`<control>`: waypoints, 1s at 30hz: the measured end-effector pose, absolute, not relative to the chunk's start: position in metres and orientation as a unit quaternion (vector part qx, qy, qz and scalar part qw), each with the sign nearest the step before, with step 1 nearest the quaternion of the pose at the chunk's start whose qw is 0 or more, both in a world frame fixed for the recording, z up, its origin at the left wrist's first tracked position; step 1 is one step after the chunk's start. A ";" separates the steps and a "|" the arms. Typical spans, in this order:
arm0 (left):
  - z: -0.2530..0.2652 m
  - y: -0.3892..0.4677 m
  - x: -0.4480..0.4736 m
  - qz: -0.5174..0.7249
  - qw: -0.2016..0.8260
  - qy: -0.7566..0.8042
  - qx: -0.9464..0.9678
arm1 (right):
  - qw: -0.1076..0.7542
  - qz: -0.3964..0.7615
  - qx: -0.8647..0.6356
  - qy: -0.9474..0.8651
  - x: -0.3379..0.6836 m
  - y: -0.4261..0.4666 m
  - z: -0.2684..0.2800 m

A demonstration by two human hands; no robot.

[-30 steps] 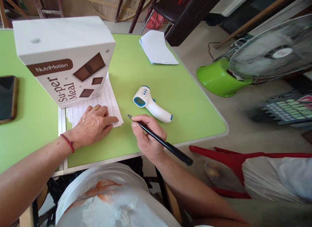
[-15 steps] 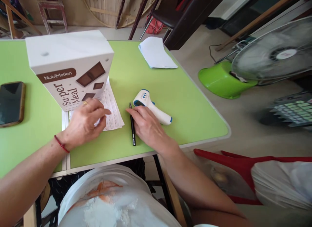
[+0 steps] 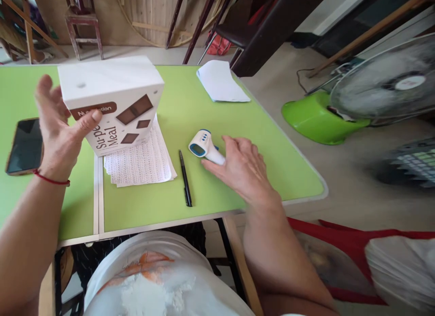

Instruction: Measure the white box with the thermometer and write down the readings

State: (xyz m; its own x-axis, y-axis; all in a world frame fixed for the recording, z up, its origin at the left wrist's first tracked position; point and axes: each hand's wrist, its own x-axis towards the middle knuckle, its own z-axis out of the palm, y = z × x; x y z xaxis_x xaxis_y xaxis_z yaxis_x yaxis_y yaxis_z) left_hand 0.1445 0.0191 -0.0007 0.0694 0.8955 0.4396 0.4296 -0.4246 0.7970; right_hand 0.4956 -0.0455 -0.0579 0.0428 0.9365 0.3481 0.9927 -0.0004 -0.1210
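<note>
My left hand (image 3: 63, 130) is at the left side of a white box (image 3: 112, 76) marked "Su-per Meal". Its thumb lies over the front of the box, and its fingers are spread beside the left edge. The box stands upright on several sheets of closely written paper (image 3: 142, 169). My right hand (image 3: 243, 169) hovers around the handle of a white and blue infrared thermometer (image 3: 200, 144), thumb and fingers apart. Part of the handle is hidden under that hand. A black pen (image 3: 184, 178) lies on the table between the papers and the thermometer.
The green table (image 3: 210, 193) has a seam near its left part. A smartphone (image 3: 23, 146) lies by my left wrist. Folded white paper (image 3: 222, 80) is at the far edge. Right of the table are a fan (image 3: 387, 80), a green stool (image 3: 306, 117) and a red chair (image 3: 335, 237).
My left hand has gone from in front of the box up to its left side and spread its fingers. My right hand has moved right, from the pen to the thermometer's handle.
</note>
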 end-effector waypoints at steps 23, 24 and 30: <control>0.026 -0.008 0.153 0.431 0.425 0.418 0.677 | 0.538 0.647 -0.300 -0.450 0.356 -0.118 -0.025; 0.027 -0.007 0.153 0.423 0.426 0.416 0.683 | 0.535 0.654 -0.299 -0.443 0.353 -0.116 -0.028; 0.033 -0.007 0.153 0.376 0.450 0.390 0.710 | 0.545 0.637 -0.319 -0.442 0.348 -0.103 -0.037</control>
